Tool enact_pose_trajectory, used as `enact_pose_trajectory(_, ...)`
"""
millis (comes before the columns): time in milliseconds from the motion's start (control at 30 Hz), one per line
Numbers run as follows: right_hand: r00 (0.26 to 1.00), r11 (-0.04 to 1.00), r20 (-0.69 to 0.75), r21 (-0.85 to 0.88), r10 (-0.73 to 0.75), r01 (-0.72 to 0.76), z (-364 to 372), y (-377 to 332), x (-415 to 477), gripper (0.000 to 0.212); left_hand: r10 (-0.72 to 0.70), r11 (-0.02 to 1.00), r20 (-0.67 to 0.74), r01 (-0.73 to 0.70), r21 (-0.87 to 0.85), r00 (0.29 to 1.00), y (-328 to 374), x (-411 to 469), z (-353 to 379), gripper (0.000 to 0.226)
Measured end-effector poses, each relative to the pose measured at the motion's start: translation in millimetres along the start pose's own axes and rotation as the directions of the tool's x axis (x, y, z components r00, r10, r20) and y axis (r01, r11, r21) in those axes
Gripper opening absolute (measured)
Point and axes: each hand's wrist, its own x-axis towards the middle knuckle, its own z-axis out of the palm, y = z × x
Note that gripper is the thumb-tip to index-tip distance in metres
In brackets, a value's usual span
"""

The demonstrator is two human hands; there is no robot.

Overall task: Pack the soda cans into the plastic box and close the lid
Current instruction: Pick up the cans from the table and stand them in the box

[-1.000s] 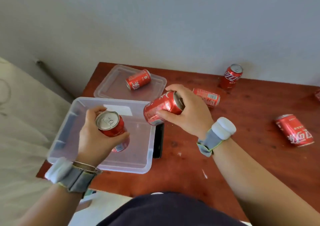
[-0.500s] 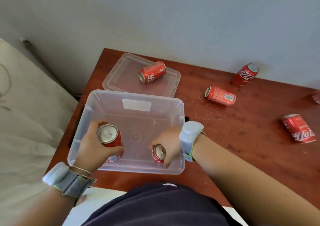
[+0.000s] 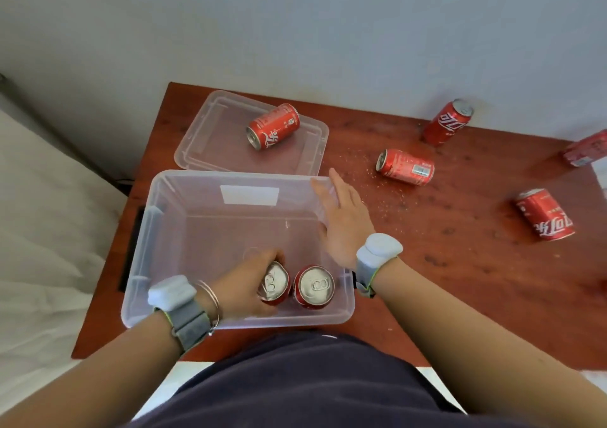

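A clear plastic box (image 3: 170, 194) sits at the table's near left. Two red soda cans stand upright side by side at its near wall. My left hand (image 3: 246, 286) is shut on the left can (image 3: 274, 284). The right can (image 3: 313, 285) stands free. My right hand (image 3: 345, 220) is open and empty above the box's right rim, fingers pointing away. The clear lid (image 3: 210, 145) lies flat behind the box, with a can (image 3: 272, 126) on its side on it. Other cans lie on the table: a near one (image 3: 405, 167), a right one (image 3: 545, 214), a tilted one (image 3: 447, 122) by the wall.
Another can (image 3: 586, 149) is cut off at the right edge. The wooden table (image 3: 460, 263) has crumbs scattered near the box's far right corner. A dark flat object (image 3: 131, 247) lies under the box's left side. A bed (image 3: 42, 230) borders the left; a wall stands behind.
My right hand let go of its can in the box and rose, open, toward the far right rim. My left hand moved its can to the right, beside the other.
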Motion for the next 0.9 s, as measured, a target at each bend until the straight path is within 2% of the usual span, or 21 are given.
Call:
enact_pose_trajectory(67, 0.999, 0.996, 0.029, 0.090, 0.022, -0.024, 5.3, 1.3, -2.2, 0.068, -0.017, 1.000, 0.164, 0.016, 0.007, 0.986, -4.5, 2.8, -7.1, 0.068)
enact_pose_trajectory(167, 1.000, 0.995, 0.019, 0.097, 0.018, -0.020, 3.1, 6.7, -1.6, 0.068, -0.063, 0.993, 0.467, 0.104, -0.062, 0.882, -8.5, 3.4, -22.3, 0.103)
enact_pose_trajectory(233, 1.000, 0.995, 0.020, 0.096, -0.006, 0.004, 4.4, 7.1, -0.1, 0.067, -0.073, 0.995, 0.515, 0.101, -0.027, 0.854, -9.8, 3.3, -30.8, 0.106)
enact_pose_trajectory(300, 0.999, 0.992, 0.022, 0.121, -0.036, 0.033, 5.3, 11.7, -0.1, 0.059, -0.120, 0.993, 0.500, 0.103, 0.060, 0.857, -4.6, 8.8, -33.7, 0.107)
enact_pose_trajectory(367, 0.998, 0.972, 0.018, 0.227, -0.059, 0.054, -0.9, 20.0, 2.1, 0.050, -0.169, 0.986, 0.409, 0.148, 0.081, 0.897, 6.7, 18.5, -33.0, 0.113)
enact_pose_trajectory(400, 0.998, 0.954, 0.024, 0.296, -0.061, 0.051, -5.1, 27.2, 2.6, 0.048, -0.195, 0.980, 0.329, 0.193, 0.039, 0.924, 14.2, 24.6, -31.4, 0.108)
enact_pose_trajectory(500, 0.998, 0.934, 0.045, 0.357, -0.042, 0.023, -11.9, 53.2, 7.3, 0.045, -0.261, 0.941, -0.006, 0.253, -0.224, 0.965, 28.7, 40.2, -27.1, 0.058)
enact_pose_trajectory(567, 0.999, 0.955, 0.032, 0.296, 0.001, -0.011, -13.5, 83.4, 16.7, 0.047, -0.265, 0.934, -0.200, 0.200, -0.297, 0.943, 41.1, 54.4, -24.0, 0.041)
enact_pose_trajectory(633, 0.999, 0.983, -0.001, 0.174, 0.052, -0.051, -15.9, 120.0, 30.6, 0.054, -0.231, 0.959, -0.362, 0.148, -0.240, 0.903, 56.4, 70.7, -22.6, 0.025)
enact_pose_trajectory(700, 0.992, 0.991, 0.016, 0.045, 0.126, -0.127, -20.4, 155.2, 48.4, 0.067, -0.189, 0.978, -0.457, 0.127, -0.164, 0.869, 73.4, 88.8, -24.9, 0.009)
enact_pose_trajectory(800, 0.982, 0.978, 0.056, -0.113, 0.180, -0.173, -21.7, 191.7, 83.4, 0.082, -0.196, 0.980, -0.518, 0.175, -0.090, 0.833, 97.3, 117.0, -35.1, 0.009)
enact_pose_trajectory(900, 0.954, 0.958, 0.206, -0.230, 0.218, -0.170, -14.3, 205.2, 113.5, 0.076, -0.226, 0.959, -0.615, 0.282, -0.006, 0.755, 113.9, 143.2, -56.0, 0.018)
